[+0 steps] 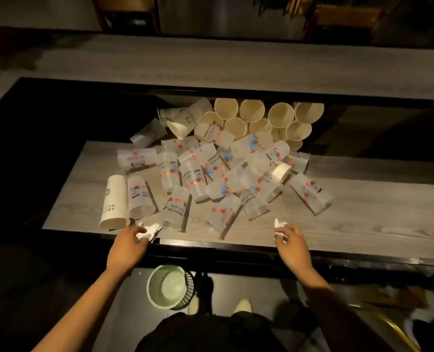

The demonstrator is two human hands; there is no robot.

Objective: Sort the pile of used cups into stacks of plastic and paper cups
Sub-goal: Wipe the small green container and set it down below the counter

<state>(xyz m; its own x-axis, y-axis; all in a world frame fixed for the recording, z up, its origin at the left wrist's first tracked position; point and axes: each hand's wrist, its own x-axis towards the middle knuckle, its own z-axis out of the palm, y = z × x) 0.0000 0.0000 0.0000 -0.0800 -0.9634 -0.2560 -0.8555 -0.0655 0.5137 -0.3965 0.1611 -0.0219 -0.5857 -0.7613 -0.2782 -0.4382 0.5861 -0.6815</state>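
A pile of cups lies across the wooden table point(363, 219). Clear plastic cups with red and blue print point(210, 174) lie on their sides in the middle. Tan paper cups point(261, 115) are heaped at the back with their mouths toward me. One white paper cup with green lettering point(114, 201) lies at the left end. My left hand point(128, 241) grips a crumpled white tissue point(148, 231) at the near table edge. My right hand point(290, 240) pinches another crumpled tissue point(279, 226) just in front of the pile.
A green mesh waste basket point(171, 288) stands on the floor below the table edge, between my arms. A black rim point(210, 246) borders the table. A second long wooden counter point(236, 62) runs behind the pile.
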